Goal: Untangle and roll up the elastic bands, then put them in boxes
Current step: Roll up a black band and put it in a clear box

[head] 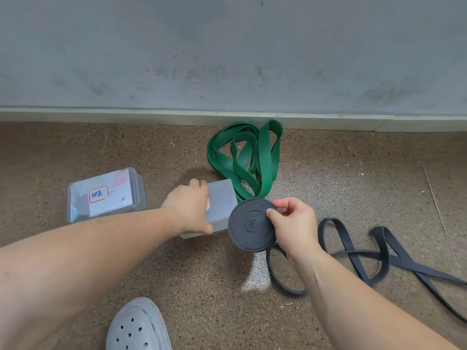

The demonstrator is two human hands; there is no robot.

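Note:
My right hand [294, 223] pinches a tightly rolled black elastic band [250, 227], held on edge just above the floor. Beside it, my left hand [188, 208] grips a translucent plastic box [221, 198], fingers over its far edge and thumb at its near edge. A tangled green band [246, 157] lies behind the box near the wall. A loose black band [366, 258] sprawls on the floor to the right. A second clear box [106, 194] with a red-framed handwritten label sits at the left.
The floor is brown speckled [75, 152], ending at a grey wall with a pale skirting [151, 116]. A grey perforated clog [137, 327] shows at the bottom edge.

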